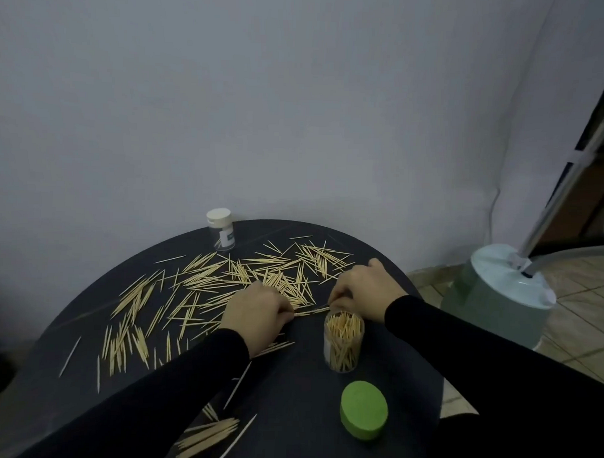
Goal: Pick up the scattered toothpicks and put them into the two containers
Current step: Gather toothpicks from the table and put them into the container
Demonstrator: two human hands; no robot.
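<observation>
Against the grey wall I see the dark table (298, 393) strewn with toothpicks (203, 280), the open jar (343, 343) part-filled, and my left hand (256, 313) and right hand (363, 292) together pinching a small bundle (311, 311): light, stiff, slippery slivers, best nipped mid-length.

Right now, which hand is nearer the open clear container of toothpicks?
Right. The right hand hovers just behind the clear container; the left hand sits farther left, gripping toothpicks.
</observation>
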